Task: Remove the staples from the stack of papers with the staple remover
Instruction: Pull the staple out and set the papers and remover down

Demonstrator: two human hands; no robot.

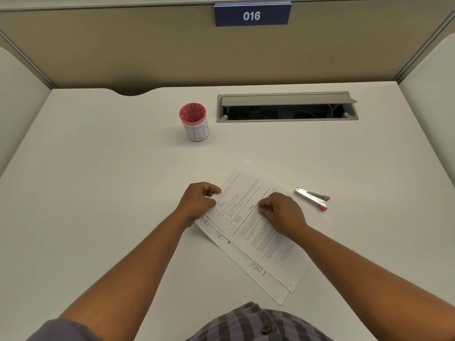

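Note:
A stack of printed papers [256,232] lies slanted on the white desk [98,193], its sheets slightly fanned at the left edge. My left hand [199,201] rests at the stack's upper left edge, fingers curled and pinching the edge of the top sheets. My right hand [280,212] lies on the middle of the top page with its fingers curled; what they pinch is too small to tell. The staple remover [313,198], silver metal with red tips, lies on the desk to the right of the papers, untouched by either hand.
A red and white cup labelled BIN [195,121] stands at the back centre. Behind it to the right is a grey cable hatch [286,107] with its lid open. Beige partition walls enclose the desk, with a blue sign 016 [252,15].

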